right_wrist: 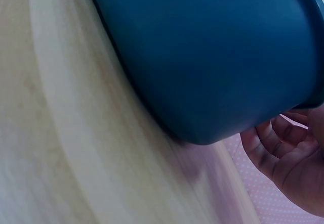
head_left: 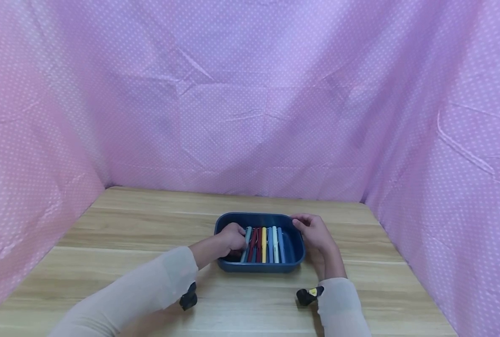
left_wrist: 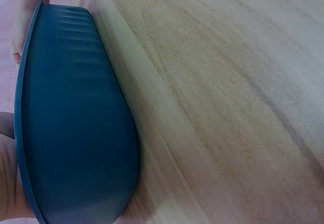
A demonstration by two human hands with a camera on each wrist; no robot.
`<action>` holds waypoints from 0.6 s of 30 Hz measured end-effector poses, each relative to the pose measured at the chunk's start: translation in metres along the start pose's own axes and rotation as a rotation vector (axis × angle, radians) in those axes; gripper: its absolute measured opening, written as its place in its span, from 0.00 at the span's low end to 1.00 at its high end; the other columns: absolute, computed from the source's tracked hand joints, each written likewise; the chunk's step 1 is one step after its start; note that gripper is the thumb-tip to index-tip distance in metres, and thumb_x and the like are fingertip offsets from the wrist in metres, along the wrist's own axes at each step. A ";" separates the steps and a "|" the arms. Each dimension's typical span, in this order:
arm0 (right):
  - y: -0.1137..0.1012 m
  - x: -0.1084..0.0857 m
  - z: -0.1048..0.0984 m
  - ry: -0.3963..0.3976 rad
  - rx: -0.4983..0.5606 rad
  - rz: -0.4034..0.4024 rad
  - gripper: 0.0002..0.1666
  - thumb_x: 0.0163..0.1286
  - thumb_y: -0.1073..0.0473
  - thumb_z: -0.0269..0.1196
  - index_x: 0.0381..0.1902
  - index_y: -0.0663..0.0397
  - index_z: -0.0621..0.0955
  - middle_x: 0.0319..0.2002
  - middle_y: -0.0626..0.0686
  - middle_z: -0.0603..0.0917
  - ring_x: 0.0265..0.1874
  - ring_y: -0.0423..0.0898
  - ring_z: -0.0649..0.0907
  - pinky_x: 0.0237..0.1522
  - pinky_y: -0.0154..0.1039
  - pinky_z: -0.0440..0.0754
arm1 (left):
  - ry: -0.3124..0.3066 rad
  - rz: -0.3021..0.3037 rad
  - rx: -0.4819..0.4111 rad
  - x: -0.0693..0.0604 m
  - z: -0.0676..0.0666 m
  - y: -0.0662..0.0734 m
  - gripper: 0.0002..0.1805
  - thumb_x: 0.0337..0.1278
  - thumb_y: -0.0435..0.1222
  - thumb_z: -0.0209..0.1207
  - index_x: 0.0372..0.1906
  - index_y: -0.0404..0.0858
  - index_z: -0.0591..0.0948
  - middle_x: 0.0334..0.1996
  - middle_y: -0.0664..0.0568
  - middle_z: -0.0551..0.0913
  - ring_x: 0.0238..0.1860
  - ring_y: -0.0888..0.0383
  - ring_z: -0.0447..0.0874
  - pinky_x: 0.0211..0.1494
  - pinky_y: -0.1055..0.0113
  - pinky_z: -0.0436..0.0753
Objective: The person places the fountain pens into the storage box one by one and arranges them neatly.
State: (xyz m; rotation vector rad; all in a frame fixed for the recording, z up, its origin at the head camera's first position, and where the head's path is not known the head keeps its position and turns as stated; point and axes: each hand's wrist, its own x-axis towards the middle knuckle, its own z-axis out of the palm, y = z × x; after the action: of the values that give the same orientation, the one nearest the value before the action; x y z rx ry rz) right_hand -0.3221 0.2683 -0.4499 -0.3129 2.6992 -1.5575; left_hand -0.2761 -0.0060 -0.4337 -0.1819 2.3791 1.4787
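Note:
A dark blue rectangular box (head_left: 258, 267) stands on the table with several pens lying side by side in it. Among them are a yellow pen (head_left: 264, 244), a pale mint pen (head_left: 275, 244), dark red pens (head_left: 259, 244) and a teal pen (head_left: 249, 234). My left hand (head_left: 233, 237) reaches into the box's left end, beside the teal pen; its fingertips are largely hidden, so its hold is unclear. At the right end, my right hand (head_left: 315, 231) grips the box rim, thumb at the edge. In the right wrist view its fingers (right_wrist: 276, 145) lie against the outer wall.
The wood-grain table (head_left: 140, 262) extends around the box on all sides. Pink dotted cloth (head_left: 250, 117) hangs behind the table and along both sides. A black wrist device (head_left: 188, 297) sits at the left cuff, another black device (head_left: 308, 296) at the right.

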 end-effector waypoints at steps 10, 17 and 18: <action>-0.002 0.000 0.001 -0.001 0.015 0.012 0.17 0.81 0.58 0.56 0.59 0.57 0.83 0.56 0.57 0.85 0.55 0.53 0.80 0.63 0.52 0.78 | 0.010 0.081 0.015 -0.001 -0.007 0.011 0.24 0.63 0.26 0.64 0.62 0.32 0.73 0.48 0.42 0.80 0.40 0.49 0.84 0.46 0.55 0.87; -0.003 0.001 0.005 0.004 -0.005 -0.002 0.17 0.81 0.57 0.56 0.59 0.57 0.84 0.55 0.57 0.85 0.55 0.53 0.80 0.62 0.51 0.79 | -0.007 0.136 -0.013 -0.004 -0.018 0.020 0.24 0.64 0.26 0.63 0.64 0.30 0.73 0.50 0.39 0.81 0.44 0.44 0.86 0.43 0.57 0.88; -0.003 0.001 0.005 0.003 -0.006 -0.002 0.17 0.81 0.57 0.57 0.59 0.57 0.84 0.55 0.57 0.85 0.55 0.53 0.80 0.62 0.51 0.79 | -0.007 0.145 -0.018 -0.004 -0.020 0.021 0.24 0.64 0.26 0.63 0.64 0.30 0.73 0.51 0.39 0.81 0.45 0.43 0.86 0.43 0.57 0.88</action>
State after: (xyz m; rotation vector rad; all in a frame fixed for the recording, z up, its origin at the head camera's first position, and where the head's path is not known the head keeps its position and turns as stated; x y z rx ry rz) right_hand -0.3223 0.2625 -0.4502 -0.3143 2.7070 -1.5527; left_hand -0.2826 -0.0146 -0.4061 -0.0082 2.4185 1.5619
